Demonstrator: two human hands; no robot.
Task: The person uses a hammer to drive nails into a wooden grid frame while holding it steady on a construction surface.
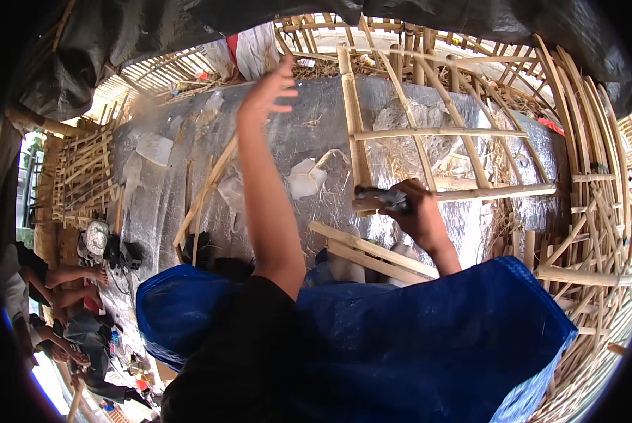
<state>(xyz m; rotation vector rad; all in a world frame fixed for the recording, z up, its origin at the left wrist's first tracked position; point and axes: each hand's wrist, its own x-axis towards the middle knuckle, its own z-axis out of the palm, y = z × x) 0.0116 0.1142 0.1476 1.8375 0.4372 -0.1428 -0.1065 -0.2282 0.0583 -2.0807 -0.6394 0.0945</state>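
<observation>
My left hand is raised beyond the near work area, its fingers spread and nothing in it. In my right hand is a dark hand tool with a rounded end. Its exact kind is blurred. The tool's end lies at the near left corner of a bamboo frame made of long slats and crosspieces. Loose bamboo slats lie just below that hand. A blue plastic sheet covers the space close to my body.
A grey sheeted floor carries white plastic bags and straw. Bamboo poles lean at the right; a bamboo lattice stands left. Other people sit at the lower left near a fan. Dark sheeting hangs above.
</observation>
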